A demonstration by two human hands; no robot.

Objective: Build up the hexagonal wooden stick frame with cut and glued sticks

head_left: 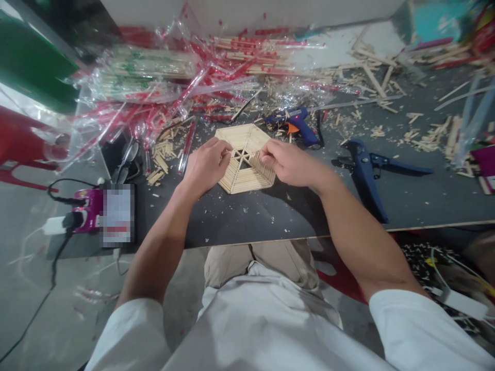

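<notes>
A flat hexagon of pale wooden sticks (244,138) lies on the dark board (270,216) in front of me, with a small open gap at its centre. My left hand (204,166) rests on its left edge, fingers curled and pinched near the centre gap. My right hand (288,162) presses on the right side, its fingertips pinched on a short stick at the centre. What the left fingers hold, if anything, is too small to make out.
A blue glue gun (296,123) lies just behind the hexagon. Blue-handled cutters (367,172) lie to the right. Clear and red wrappers with stick bundles (166,77) pile up at the back left. Stick offcuts litter the board. A purple device (91,208) with cables sits at the left.
</notes>
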